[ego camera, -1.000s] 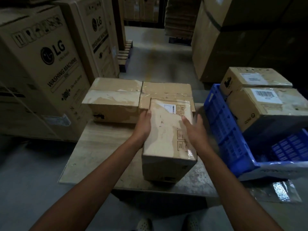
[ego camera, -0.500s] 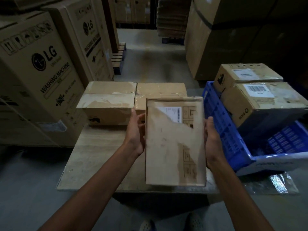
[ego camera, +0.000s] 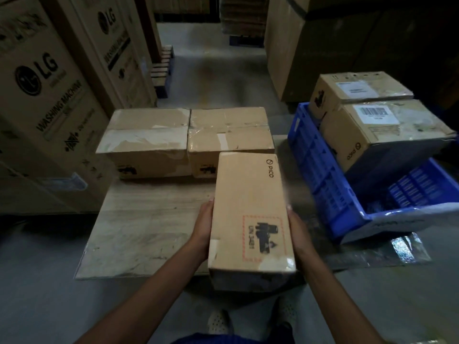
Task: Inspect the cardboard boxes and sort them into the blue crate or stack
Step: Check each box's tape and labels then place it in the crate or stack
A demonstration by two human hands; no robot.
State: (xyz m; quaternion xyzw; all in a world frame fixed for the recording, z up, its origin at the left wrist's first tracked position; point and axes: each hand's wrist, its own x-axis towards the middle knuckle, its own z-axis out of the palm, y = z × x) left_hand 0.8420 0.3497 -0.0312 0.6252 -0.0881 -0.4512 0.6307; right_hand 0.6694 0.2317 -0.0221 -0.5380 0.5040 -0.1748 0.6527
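The scene is dimly lit, with soft light cast from above onto the top face of the held box; its near end is left in shadow. To the right of the held box, glare is caught on a plastic sheet, and further right the background is lost in darkness. To its left, the tall cartons are bowed by wide-angle distortion. The held box's right edge is slightly blurred.
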